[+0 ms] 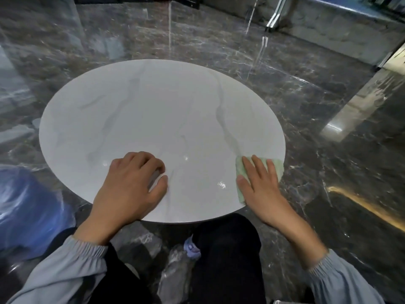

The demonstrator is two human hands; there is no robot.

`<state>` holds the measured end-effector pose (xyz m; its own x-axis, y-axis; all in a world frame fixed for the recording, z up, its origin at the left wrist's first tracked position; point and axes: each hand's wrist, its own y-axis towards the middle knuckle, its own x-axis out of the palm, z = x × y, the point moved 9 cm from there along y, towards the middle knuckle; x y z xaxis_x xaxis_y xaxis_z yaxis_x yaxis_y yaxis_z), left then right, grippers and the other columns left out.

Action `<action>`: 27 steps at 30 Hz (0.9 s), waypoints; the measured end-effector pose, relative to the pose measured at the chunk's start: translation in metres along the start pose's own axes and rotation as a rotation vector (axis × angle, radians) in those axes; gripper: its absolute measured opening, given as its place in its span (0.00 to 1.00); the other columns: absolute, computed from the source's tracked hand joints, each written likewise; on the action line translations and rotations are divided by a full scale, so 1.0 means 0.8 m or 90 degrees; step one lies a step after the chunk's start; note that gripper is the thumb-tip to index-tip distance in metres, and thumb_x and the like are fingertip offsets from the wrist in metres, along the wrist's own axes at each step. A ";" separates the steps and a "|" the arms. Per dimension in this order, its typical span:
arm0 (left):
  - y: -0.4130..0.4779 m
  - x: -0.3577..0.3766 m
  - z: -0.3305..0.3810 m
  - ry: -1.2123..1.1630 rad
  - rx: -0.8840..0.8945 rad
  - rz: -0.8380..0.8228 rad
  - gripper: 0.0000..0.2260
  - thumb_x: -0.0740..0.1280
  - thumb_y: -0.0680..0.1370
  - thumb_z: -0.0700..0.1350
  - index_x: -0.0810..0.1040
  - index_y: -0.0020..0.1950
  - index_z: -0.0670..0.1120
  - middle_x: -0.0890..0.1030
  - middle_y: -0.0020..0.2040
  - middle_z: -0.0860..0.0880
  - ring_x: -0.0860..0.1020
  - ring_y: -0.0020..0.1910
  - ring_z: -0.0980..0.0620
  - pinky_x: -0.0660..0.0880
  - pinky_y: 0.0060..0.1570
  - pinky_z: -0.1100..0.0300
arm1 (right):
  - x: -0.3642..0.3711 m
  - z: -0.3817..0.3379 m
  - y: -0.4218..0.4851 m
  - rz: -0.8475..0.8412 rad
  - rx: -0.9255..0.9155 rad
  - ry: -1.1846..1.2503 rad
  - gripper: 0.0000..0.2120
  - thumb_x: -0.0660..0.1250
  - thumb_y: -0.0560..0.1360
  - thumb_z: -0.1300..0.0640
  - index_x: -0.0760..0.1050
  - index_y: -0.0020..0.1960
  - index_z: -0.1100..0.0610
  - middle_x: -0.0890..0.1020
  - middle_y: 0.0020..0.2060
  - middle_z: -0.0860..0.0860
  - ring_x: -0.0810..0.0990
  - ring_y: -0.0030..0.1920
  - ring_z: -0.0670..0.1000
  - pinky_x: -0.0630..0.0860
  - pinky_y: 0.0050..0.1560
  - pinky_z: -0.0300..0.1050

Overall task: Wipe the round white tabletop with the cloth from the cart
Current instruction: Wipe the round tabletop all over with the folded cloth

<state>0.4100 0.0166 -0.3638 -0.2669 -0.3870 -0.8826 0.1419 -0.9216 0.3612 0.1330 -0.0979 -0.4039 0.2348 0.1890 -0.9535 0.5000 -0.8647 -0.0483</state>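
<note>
The left hand [131, 187] rested on the round white desk [153, 110] near its front edge, its grip loosely curled and empty. The right hand [260, 189] pressed flat, fingers straight, on the pale green cloth [275, 166] at the desk's near right rim. Beyond lay dark marble floor [219, 40].

White grey-veined tabletop [153, 110], pale green cloth [274, 166].
</note>
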 end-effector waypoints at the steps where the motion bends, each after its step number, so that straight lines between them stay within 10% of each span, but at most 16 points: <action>1: 0.001 0.000 0.001 -0.001 0.003 0.001 0.08 0.65 0.78 0.56 0.79 0.53 0.54 0.77 0.53 0.55 0.75 0.55 0.48 0.67 0.53 0.51 | -0.002 0.003 0.007 -0.005 -0.005 0.012 0.38 0.36 0.81 0.34 0.56 0.83 0.54 0.50 0.84 0.48 0.39 0.83 0.51 0.32 0.80 0.55; 14: 0.002 -0.002 -0.001 -0.016 0.003 0.012 0.08 0.65 0.78 0.56 0.79 0.52 0.55 0.77 0.52 0.56 0.75 0.54 0.49 0.67 0.52 0.51 | -0.042 0.073 0.082 -0.006 0.212 -0.027 0.28 0.43 0.85 0.39 0.44 0.84 0.39 0.43 0.83 0.40 0.36 0.83 0.50 0.36 0.78 0.69; 27: 0.000 -0.004 0.000 -0.012 0.013 0.024 0.09 0.64 0.78 0.56 0.79 0.53 0.54 0.77 0.52 0.56 0.74 0.54 0.50 0.67 0.52 0.52 | 0.021 -0.139 -0.028 -0.093 -0.091 -0.067 0.27 0.41 0.84 0.36 0.37 0.82 0.33 0.35 0.80 0.34 0.25 0.78 0.42 0.27 0.78 0.58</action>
<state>0.4108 0.0175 -0.3612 -0.2791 -0.4214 -0.8629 0.1326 -0.9069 0.4000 0.2187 -0.0239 -0.3857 0.0673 0.2510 -0.9656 0.6367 -0.7559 -0.1521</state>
